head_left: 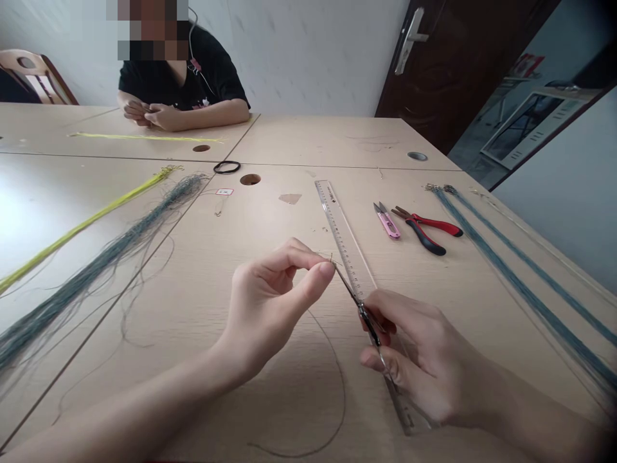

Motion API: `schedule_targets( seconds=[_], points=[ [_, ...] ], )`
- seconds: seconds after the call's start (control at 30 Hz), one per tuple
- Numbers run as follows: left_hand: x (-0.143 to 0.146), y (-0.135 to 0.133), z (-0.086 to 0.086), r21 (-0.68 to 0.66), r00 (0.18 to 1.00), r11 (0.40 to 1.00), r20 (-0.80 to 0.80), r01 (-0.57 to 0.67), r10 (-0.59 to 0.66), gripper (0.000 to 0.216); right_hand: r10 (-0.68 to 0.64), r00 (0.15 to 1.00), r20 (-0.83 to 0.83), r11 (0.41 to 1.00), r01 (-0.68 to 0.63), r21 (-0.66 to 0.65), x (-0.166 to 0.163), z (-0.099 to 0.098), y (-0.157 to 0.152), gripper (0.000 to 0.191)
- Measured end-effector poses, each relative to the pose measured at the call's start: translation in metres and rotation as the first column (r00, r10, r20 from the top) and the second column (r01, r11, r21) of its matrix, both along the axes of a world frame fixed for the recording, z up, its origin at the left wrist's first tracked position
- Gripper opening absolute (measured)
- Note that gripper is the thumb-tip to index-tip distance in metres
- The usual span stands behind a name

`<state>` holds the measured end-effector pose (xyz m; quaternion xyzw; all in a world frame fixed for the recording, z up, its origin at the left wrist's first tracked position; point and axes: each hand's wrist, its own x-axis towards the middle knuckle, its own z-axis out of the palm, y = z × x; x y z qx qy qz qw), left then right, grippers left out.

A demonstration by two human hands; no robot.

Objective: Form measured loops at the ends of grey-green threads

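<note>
Pinching what seems thread (344,384) are the left fingers (303,254).

Looks like a small craft workrm, office-style: pushed-together wood-top desks (202,302) w/ cable holes (247,177), bundles of blue-grey thread (116,255) & yellow thread (91,222) laid out, a single dark strand (344,389) curling down, red-blk pliers (413,218), pink snips (388,225), a clear ruler (344,241). Another person (212,71) sits opp.; pale wall (299,58), wooden chair (45,74), brown door (448,58) look office-y.
</note>
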<state>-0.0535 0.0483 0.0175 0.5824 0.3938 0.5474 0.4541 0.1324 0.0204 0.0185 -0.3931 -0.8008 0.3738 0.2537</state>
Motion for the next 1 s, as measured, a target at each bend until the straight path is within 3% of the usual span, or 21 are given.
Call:
schedule_targets(
  seconds=[0.6, 1.0],
  points=[
    [-0.0004, 0.0017, -0.0007, -0.019, 0.999, 1.000, -0.051, -0.008, 0.007, 0.018, 0.005, 0.995, 0.102, 0.996, 0.005, -0.091, -0.0007, 0.0051, 0.0004, 0.027],
    [0.0000, 0.0019, 0.0007, -0.033, 0.998, 0.999, -0.069, -0.012, 0.009, 0.019, -0.013, 0.998, 0.069, 0.991, 0.022, -0.135, 0.0007, 0.0041, -0.0010, 0.028]
  ],
)
